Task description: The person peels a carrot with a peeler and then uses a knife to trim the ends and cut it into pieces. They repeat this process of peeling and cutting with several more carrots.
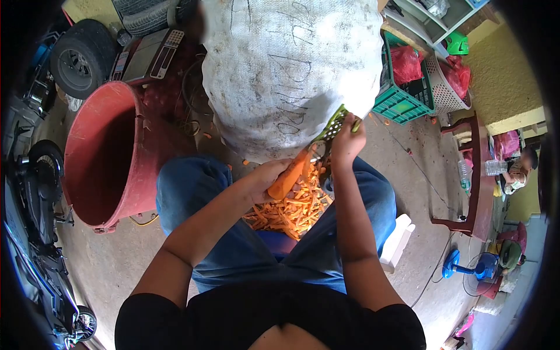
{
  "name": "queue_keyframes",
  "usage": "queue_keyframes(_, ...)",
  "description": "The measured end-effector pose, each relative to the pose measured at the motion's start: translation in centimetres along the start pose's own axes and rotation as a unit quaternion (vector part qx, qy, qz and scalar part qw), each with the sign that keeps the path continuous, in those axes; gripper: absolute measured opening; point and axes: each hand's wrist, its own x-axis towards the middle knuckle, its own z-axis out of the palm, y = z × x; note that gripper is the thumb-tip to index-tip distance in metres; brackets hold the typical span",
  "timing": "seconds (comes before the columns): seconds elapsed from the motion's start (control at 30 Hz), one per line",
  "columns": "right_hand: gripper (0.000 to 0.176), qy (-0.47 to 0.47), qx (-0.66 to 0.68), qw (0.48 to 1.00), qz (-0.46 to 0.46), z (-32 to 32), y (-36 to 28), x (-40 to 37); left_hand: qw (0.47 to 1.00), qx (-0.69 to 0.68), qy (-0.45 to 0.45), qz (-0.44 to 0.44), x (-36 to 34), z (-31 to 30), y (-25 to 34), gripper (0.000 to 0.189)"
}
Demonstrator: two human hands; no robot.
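Note:
In the head view my left hand (269,179) is wrapped around a large carrot (284,182), which points up and away from me. My right hand (348,143) grips a green hand peeler (335,125) with a row of holes along it. Its lower end is at the carrot's far tip; whether the blade touches is too small to tell. Below both hands, between my knees, many orange carrot strips (286,219) are heaped in a blue basin (274,243), most of whose wall is hidden.
A big white woven sack (280,70) stands right before me. To the left are a red tub (125,157), a scale (153,55) and a motorcycle (46,233). A green crate (402,105), a wooden bench (481,175) and a blue fan (475,269) stand to the right. Another person (516,175) is far right.

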Motion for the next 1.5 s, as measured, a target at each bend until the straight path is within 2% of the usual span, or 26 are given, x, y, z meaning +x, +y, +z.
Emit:
queue_keyframes(0.07,0.021,0.042,-0.004,0.999,-0.024,0.1,1.7,1.4,1.0,0.022,-0.012,-0.002,-0.1,0.1,0.0,0.033)
queue_keyframes(0.1,0.023,0.051,-0.021,0.998,0.02,-0.6,1.3,2.2,0.999,0.046,-0.024,-0.002,-0.1,0.0,0.1,0.034)
queue_keyframes(0.13,0.024,0.088,-0.008,0.996,0.023,-0.8,1.8,3.3,0.999,0.047,-0.023,-0.001,-0.3,0.1,0.0,0.034)
queue_keyframes(0.2,0.022,0.101,0.068,0.992,0.042,-1.3,2.7,4.5,0.999,0.018,-0.025,-0.008,-0.5,0.2,-0.4,0.033)
queue_keyframes(0.23,0.022,0.102,0.065,0.992,0.043,-1.4,2.5,4.2,0.999,0.016,-0.025,-0.011,-0.1,-0.4,-0.4,0.033)
queue_keyframes(0.3,0.021,0.069,0.116,0.99,0.027,-1.1,1.2,2.7,0.997,-0.068,-0.032,0.02,1.3,-2.4,-0.4,0.032)
queue_keyframes(0.4,0.022,-0.07,0.15,0.973,0.158,-0.9,-1.8,-0.8,0.993,-0.11,0.001,0.044,1.8,-2.6,-0.4,0.032)
queue_keyframes(0.47,0.023,-0.127,0.2,0.957,0.17,0.0,-1.7,-3.0,0.992,-0.122,-0.003,0.043,2.0,-2.5,-0.6,0.031)
queue_keyframes(0.53,0.024,-0.141,0.164,0.971,0.098,0.9,-1.5,-4.4,0.99,-0.135,-0.005,0.046,1.9,-2.0,-0.7,0.031)
queue_keyframes(0.6,0.024,-0.153,0.169,0.968,0.109,1.2,-1.7,-5.0,0.987,-0.122,0.085,0.069,1.5,-1.2,-0.6,0.031)
queue_keyframes(0.63,0.024,-0.163,0.167,0.965,0.116,1.2,-2.0,-5.1,0.986,-0.122,0.085,0.069,1.6,-1.6,-0.7,0.031)
queue_keyframes(0.7,0.024,-0.178,0.171,0.96,0.134,1.0,-2.4,-5.4,0.993,-0.087,0.019,0.076,1.9,-2.6,-1.1,0.031)
queue_keyframes(0.83,0.024,-0.192,0.16,0.958,0.142,1.2,-1.7,-5.5,0.992,-0.095,0.003,0.083,1.7,-2.0,-1.1,0.031)
queue_keyframes(0.9,0.023,-0.155,0.101,0.979,0.085,1.2,-1.8,-5.4,0.989,-0.065,0.094,0.097,1.5,-0.9,-1.0,0.033)
queue_keyframes(0.93,0.023,-0.155,0.1,0.979,0.085,1.2,-1.8,-5.2,0.989,-0.065,0.094,0.097,1.6,-1.1,-1.0,0.033)
queue_keyframes(1.0,0.022,-0.118,0.017,0.992,0.041,0.9,-1.5,-4.3,0.992,-0.041,0.112,0.036,2.1,-1.6,-1.1,0.037)
queue_keyframes(1.03,0.023,-0.06,0.028,0.997,-0.027,1.3,-0.4,-3.4,0.992,-0.041,0.113,0.035,1.8,-1.4,-1.2,0.037)
queue_keyframes(1.13,0.025,-0.02,-0.033,0.999,0.036,0.6,1.7,-0.1,0.995,0.019,0.103,0.006,0.7,-0.3,-1.1,0.037)
queue_keyframes(1.2,0.026,0.047,-0.055,0.997,0.005,0.4,3.8,1.9,0.996,0.063,0.06,-0.016,0.3,0.2,-1.1,0.038)
queue_keyframes(1.27,0.025,0.079,-0.022,0.993,0.089,-0.5,4.5,3.5,0.997,0.049,0.057,-0.024,-0.1,0.6,-0.9,0.039)
queue_keyframes(1.3,0.025,0.078,-0.022,0.993,0.089,-0.4,4.3,3.5,0.997,0.034,0.054,-0.032,-0.2,0.7,-0.9,0.039)
queue_keyframes(1.4,0.025,0.046,0.127,0.99,0.049,-0.5,2.2,2.1,0.998,-0.04,0.034,-0.021,0.1,0.5,-0.1,0.037)
queue_keyframes(1.47,0.025,-0.045,0.192,0.964,0.18,-0.4,0.1,0.2,0.997,-0.065,0.024,-0.032,1.0,-1.1,-0.3,0.035)
queue_keyframes(1.5,0.024,-0.08,0.188,0.963,0.177,-0.3,-0.7,-0.9,0.995,-0.094,0.009,-0.02,1.4,-1.7,-0.5,0.034)
